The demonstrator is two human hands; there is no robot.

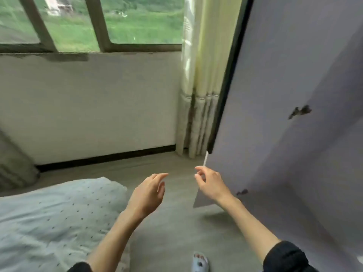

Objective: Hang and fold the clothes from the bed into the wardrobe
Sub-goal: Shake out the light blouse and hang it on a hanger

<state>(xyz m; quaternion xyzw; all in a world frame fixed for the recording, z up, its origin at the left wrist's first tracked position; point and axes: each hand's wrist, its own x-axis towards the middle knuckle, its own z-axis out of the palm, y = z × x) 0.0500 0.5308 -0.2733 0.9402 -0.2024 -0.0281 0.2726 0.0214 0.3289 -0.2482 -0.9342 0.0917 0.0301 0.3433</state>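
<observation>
Just above the floor, the left hand [147, 190] hangs loosely spread, holding nothing. Beside it the right hand [209, 180] is also relaxed and holds nothing, close to the one wardrobe door [284, 95]. One bed [49, 216] lies lower left; no clothes show on it.

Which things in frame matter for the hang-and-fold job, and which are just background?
Job-relevant:
- bed, dotted light cover
- wardrobe door, swung open
- left hand, fingers relaxed, holding nothing
- right hand, fingers loosely curled, nothing clearly held

Background:
- window
- curtain
- slipper

No clothes visible.
</observation>
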